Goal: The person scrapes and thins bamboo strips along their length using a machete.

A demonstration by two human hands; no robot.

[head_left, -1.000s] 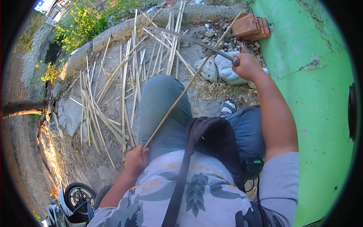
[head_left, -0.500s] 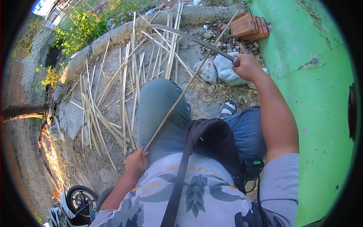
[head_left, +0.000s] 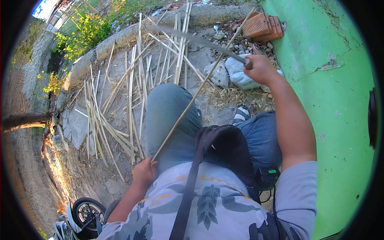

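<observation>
My left hand (head_left: 145, 171) is closed around the near end of a long, thin bamboo strip (head_left: 191, 103). The strip slants up across my raised left knee toward the far right. At the right, my right hand (head_left: 260, 69) grips the dark handle of a machete (head_left: 200, 41). Its long, curved blade points to the far left and crosses the strip near the strip's upper part; whether the two touch, I cannot tell. The blade is slightly blurred. Many pale split bamboo strips (head_left: 132, 92) lie loosely crossed on the ground beyond and left of my knee.
A green wall (head_left: 324, 116) stands close on my right. Orange hollow bricks (head_left: 262, 27), a pale rock (head_left: 240, 74) and rubble lie beside it. A low concrete curb (head_left: 120, 36) curves behind the strips. A motorcycle wheel (head_left: 88, 216) shows at lower left.
The machete blade has shifted very slightly and now looks blurred. My right hand has moved a little left and down, while my left hand keeps its hold on the strip.
</observation>
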